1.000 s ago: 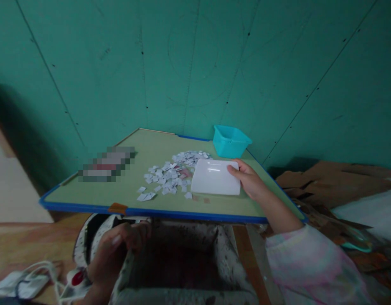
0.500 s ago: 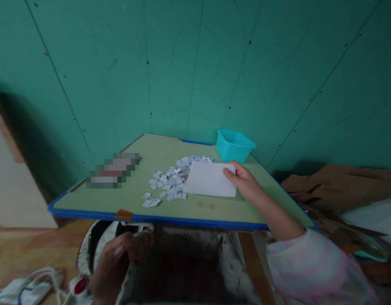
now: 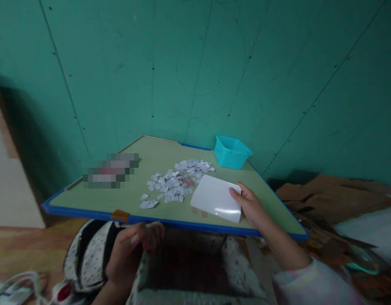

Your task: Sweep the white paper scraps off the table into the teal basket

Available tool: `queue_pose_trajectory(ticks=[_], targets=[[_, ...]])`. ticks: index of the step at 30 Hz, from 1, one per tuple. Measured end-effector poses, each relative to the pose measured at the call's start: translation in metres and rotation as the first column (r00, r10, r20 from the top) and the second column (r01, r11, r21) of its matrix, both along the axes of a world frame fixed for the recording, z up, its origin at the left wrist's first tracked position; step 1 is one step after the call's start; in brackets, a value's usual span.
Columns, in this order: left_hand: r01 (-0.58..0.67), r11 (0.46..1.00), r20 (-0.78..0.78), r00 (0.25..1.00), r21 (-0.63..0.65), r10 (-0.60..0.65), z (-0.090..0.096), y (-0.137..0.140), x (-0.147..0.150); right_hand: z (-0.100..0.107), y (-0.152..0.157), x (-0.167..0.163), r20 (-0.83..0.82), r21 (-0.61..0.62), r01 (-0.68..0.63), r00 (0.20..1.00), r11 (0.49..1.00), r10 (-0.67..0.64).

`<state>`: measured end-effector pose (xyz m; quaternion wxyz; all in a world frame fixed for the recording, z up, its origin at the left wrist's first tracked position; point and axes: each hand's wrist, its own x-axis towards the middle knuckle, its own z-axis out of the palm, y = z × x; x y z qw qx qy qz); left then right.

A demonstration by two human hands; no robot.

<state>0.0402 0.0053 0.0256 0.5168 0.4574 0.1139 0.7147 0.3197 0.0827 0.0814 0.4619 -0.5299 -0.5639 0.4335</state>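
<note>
My right hand (image 3: 251, 205) pinches the right edge of a white glossy sheet (image 3: 216, 198), thumb on top. The sheet is tilted and slightly curved, above the right front part of the table (image 3: 122, 198). Left of it lies a spread of small white paper pieces (image 3: 173, 184), with a pinkish patch among them partly hidden. Below the table's front edge, my left hand (image 3: 138, 241) has its fingers curled, beside the upper left rim of a patterned bin (image 3: 240, 258) with a dark inside. Whatever those fingers hold, if anything, is hidden.
A turquoise plastic basket (image 3: 232, 154) stands at the table's back right. A blurred-out flat item (image 3: 111, 169) lies at the left. Behind is a green wall (image 3: 195, 63). Cardboard (image 3: 338, 197) is heaped at the right; cables (image 3: 17, 281) lie on the floor at lower left.
My right hand has brought the sheet lower and nearer, tilting it so light shines off it. My left hand has moved up and right, closer to the table edge. The view has shifted slightly.
</note>
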Motion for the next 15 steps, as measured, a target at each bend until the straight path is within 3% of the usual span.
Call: queue_pose_trajectory(ticks=[10, 15], targets=[[0.05, 0.998, 0.034, 0.998, -0.028, -0.049, 0.0001, -0.0009, 0.005, 0.0021, -0.0075, -0.0072, -0.058, -0.057, -0.076, 0.996, 0.996, 0.072], [0.017, 1.0, 0.004, 1.0, -0.018, -0.016, 0.0038, -0.001, 0.0055, 0.0024, -0.0069, -0.0118, -0.056, -0.075, -0.108, 0.993, 0.991, 0.104]])
